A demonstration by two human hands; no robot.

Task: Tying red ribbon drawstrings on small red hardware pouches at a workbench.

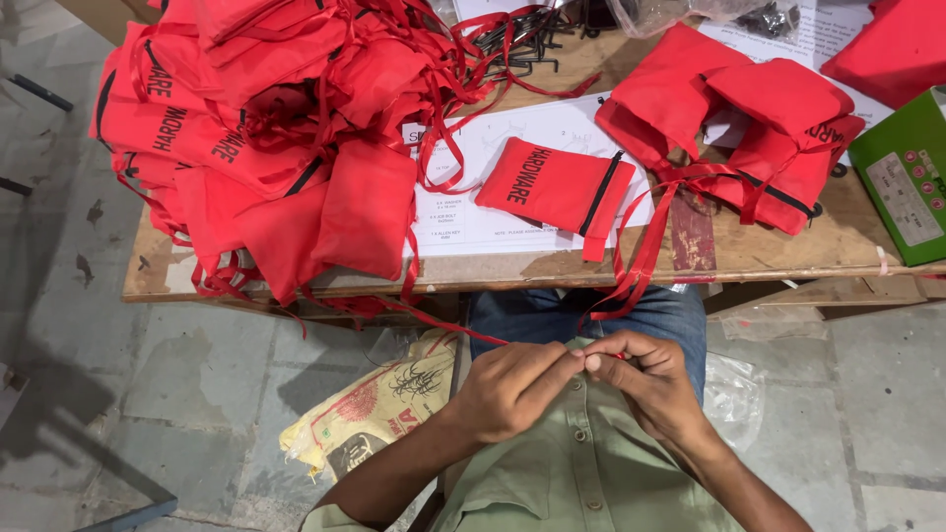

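The left hand [512, 389] and the right hand [645, 379] meet in front of the person's chest, just below the near edge of the wooden table [769, 258], with their fingertips touching one another. Both hands pinch the end of a thin red ribbon [636, 271] between thumb and fingers; the grip of each hand is closed tight on this ribbon, though the exact point of contact is too small to see well. The ribbon hangs down over the table's edge toward the hands, and it comes from a group of red fabric pouches [759, 123] that lies on the table on the right side. One single red zip pouch [555, 187] with a black zipper lies flat near the table's front edge, resting on a white printed sheet [493, 232]. On the left part of the table there is a big heap of the same red pouches [266, 118] with loose ribbons, and some hang over the table's edge. A green cardboard box [902, 177] stands at the right end of the table. Below the table's edge, on the stone floor, a yellow printed sack [379, 409] lies beside the person's left forearm.
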